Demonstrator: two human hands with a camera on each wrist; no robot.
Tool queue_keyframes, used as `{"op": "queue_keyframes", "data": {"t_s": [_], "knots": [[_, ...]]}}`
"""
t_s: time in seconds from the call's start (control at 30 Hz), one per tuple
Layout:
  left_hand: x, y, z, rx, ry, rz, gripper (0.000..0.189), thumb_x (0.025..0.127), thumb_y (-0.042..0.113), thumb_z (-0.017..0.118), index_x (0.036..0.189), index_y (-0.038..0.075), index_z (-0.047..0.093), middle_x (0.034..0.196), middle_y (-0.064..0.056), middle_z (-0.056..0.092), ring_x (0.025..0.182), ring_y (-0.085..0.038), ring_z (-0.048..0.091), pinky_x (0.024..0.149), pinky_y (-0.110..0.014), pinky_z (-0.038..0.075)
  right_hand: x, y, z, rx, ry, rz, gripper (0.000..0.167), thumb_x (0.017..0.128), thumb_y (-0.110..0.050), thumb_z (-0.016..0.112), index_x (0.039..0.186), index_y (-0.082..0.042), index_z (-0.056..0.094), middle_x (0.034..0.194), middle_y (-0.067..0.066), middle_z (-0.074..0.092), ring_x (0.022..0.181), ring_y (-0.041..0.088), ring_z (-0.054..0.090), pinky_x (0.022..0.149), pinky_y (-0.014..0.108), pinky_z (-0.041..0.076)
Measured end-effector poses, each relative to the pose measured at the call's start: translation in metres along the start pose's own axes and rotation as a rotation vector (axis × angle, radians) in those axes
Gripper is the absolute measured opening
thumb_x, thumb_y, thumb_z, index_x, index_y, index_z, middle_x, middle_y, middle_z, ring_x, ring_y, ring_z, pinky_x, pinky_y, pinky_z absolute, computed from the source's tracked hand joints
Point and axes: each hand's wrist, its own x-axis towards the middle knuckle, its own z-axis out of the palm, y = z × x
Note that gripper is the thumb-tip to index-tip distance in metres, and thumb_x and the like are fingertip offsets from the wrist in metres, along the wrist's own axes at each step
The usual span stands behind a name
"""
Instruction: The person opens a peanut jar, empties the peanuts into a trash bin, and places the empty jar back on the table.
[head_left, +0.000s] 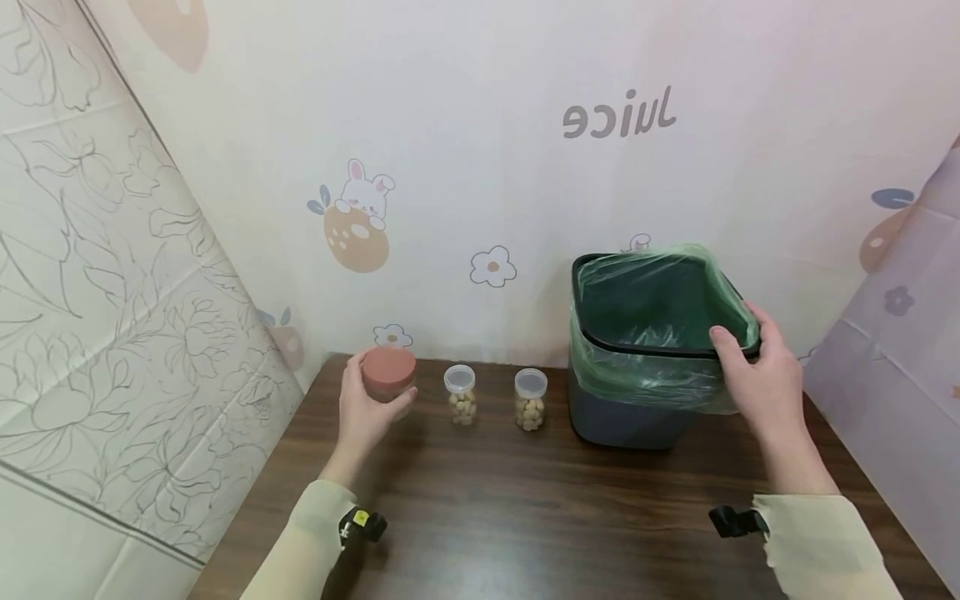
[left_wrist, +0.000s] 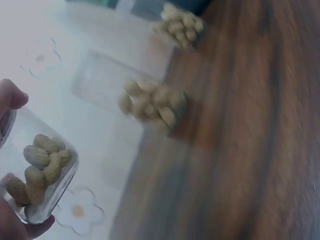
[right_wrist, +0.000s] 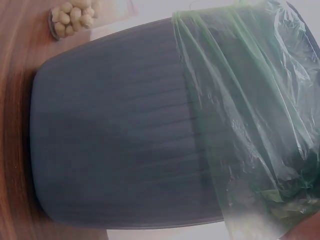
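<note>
My left hand [head_left: 360, 417] grips a clear jar with a reddish-pink lid [head_left: 390, 365] at the table's back left. Several unshelled peanuts show inside that jar [left_wrist: 47, 170] in the left wrist view, with fingertips at its wall and base. On the right, my right hand [head_left: 767, 387] holds the black rim of a grey trash bin [head_left: 626, 423], thumb over the edge. A thin green liner bag [head_left: 652, 379] is folded over the rim and lines the inside. The bin's smooth side [right_wrist: 115, 125] fills much of the right wrist view.
Between the hands stand two smaller clear jars with whitish lids, a left one [head_left: 461, 396] and a right one [head_left: 530, 402], both holding peanuts. The dark wooden table [head_left: 510, 517] meets a printed cloth backdrop [head_left: 465, 167] at the rear, and more cloth hangs at both sides.
</note>
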Motion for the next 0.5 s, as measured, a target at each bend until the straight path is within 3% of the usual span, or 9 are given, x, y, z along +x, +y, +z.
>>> {"op": "queue_keyframes", "data": {"t_s": [0.1,0.3,0.5], "knots": [[0.0,0.016,0.0,-0.035,-0.02,0.052,0.098,0.072,0.026,0.103,0.154,0.02,0.05,0.142,-0.008,0.058,0.13,-0.027,0.057,0.108,-0.057,0.047,-0.001,0.002,-0.002,-0.016,-0.019,-0.015,0.072,0.111,-0.047,0.055,0.174,-0.021,0.03,0.155,0.036,0.051,0.13,0.052,0.051,0.096,0.053,0.039],[-0.007,0.043,0.006,-0.032,-0.091,0.134,0.102,0.066,0.023,0.104,0.155,0.024,0.054,0.138,-0.005,0.061,0.125,-0.024,0.06,0.106,-0.056,0.05,-0.004,0.006,-0.006,0.005,-0.073,-0.022,0.081,0.111,-0.048,0.05,0.176,-0.018,0.011,0.149,0.048,0.045,0.126,0.061,0.049,0.094,0.072,0.037],[-0.017,0.06,0.015,0.004,-0.179,0.216,0.104,0.062,0.02,0.104,0.154,0.025,0.056,0.136,-0.001,0.061,0.121,-0.021,0.062,0.103,-0.053,0.055,-0.01,0.009,-0.004,0.01,-0.094,-0.041,0.081,0.113,-0.046,0.046,0.176,-0.017,0.005,0.141,0.051,0.047,0.12,0.062,0.052,0.089,0.072,0.039]]}}
